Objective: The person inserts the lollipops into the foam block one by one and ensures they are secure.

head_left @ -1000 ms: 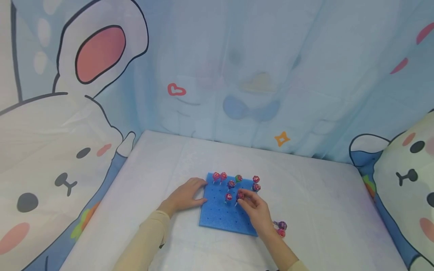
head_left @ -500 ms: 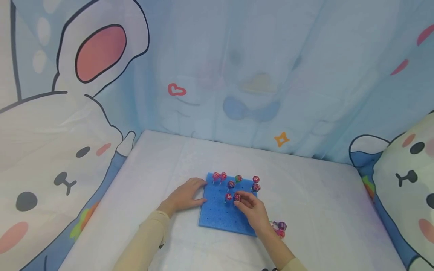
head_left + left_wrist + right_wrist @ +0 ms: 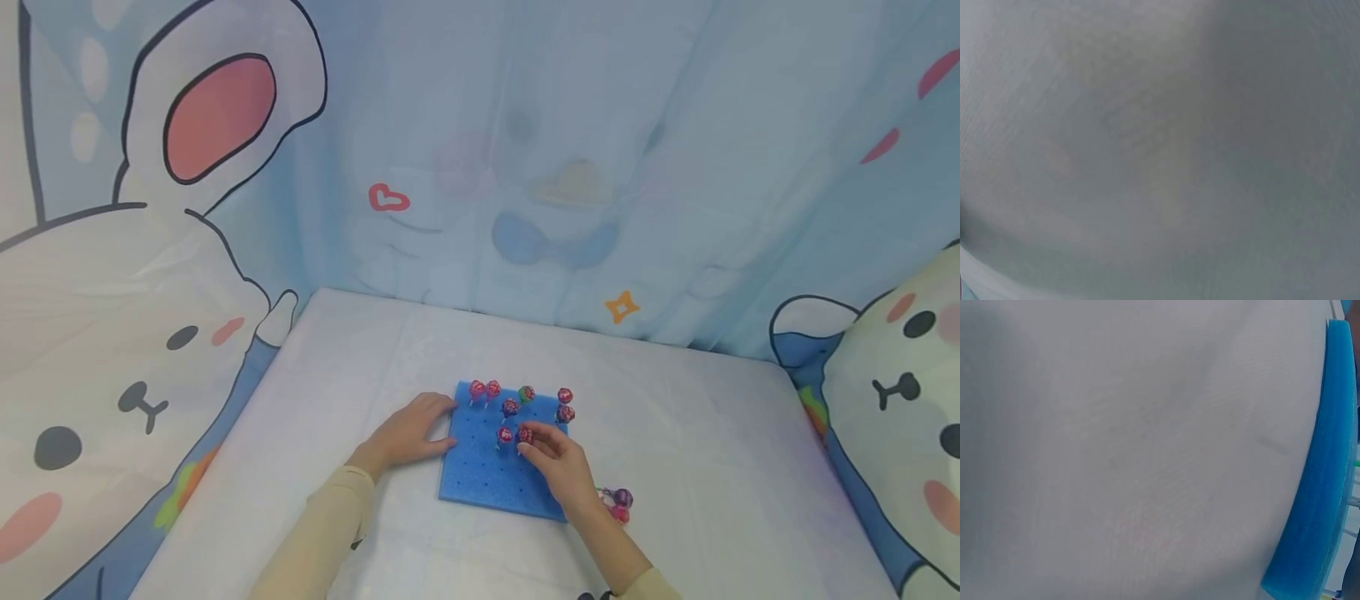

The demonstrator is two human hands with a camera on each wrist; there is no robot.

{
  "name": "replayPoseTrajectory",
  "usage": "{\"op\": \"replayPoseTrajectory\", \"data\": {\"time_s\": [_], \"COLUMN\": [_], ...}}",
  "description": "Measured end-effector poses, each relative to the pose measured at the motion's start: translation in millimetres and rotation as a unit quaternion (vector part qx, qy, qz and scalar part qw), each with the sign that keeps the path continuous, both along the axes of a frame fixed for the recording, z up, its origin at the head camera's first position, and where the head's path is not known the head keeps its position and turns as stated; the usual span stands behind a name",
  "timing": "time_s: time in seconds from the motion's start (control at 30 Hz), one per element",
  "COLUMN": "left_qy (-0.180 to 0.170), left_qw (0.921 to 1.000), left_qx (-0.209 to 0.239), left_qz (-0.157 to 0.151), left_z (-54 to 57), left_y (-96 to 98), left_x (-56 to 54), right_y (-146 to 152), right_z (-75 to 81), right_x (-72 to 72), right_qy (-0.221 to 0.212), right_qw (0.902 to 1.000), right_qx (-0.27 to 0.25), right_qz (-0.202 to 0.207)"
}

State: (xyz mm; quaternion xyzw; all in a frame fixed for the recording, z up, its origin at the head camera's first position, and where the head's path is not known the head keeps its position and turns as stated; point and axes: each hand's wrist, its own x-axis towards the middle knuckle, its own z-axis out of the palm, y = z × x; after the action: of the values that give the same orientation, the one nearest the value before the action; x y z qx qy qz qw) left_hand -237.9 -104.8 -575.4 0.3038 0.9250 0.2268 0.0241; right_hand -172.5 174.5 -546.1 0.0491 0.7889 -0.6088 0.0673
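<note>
A blue foam board (image 3: 480, 479) dotted with small holes lies on the table, and several wrapped lollipops stand in it by their sticks. Over its middle right, my right hand (image 3: 562, 467) pinches a red lollipop (image 3: 525, 436) by the head between thumb and fingers. Just left of it stands another red lollipop (image 3: 504, 435). My left hand (image 3: 408, 432) rests at the board's left edge, thumb and fingers spread and touching it. The right wrist view catches the board's blue side (image 3: 1319, 487) at its right border. The left wrist view is a grey blur.
Loose lollipops, one purple (image 3: 622, 497) and one red (image 3: 620, 515), lie right of the board, partly behind the right wrist. Dark round things (image 3: 596, 596) show at the bottom edge by the sleeve. A cartoon-printed curtain (image 3: 465, 167) hangs behind the white table (image 3: 697, 467).
My right hand has shifted slightly left and down with the red lollipop, bringing it beside the other red one; over the last half second it stays there. The left hand has not moved.
</note>
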Motion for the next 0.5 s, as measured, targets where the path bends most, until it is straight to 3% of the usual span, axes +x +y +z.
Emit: {"op": "replayPoseTrajectory", "data": {"time_s": [0.5], "left_qy": [-0.01], "left_qw": [0.9999], "left_qx": [-0.009], "left_qz": [0.007], "left_z": [3.2], "left_y": [0.5], "left_x": [1.4], "right_y": [10.0], "right_z": [3.0], "right_x": [7.7], "right_qy": [0.004], "right_qw": [0.9996], "right_qx": [-0.027], "right_qz": [0.006]}}
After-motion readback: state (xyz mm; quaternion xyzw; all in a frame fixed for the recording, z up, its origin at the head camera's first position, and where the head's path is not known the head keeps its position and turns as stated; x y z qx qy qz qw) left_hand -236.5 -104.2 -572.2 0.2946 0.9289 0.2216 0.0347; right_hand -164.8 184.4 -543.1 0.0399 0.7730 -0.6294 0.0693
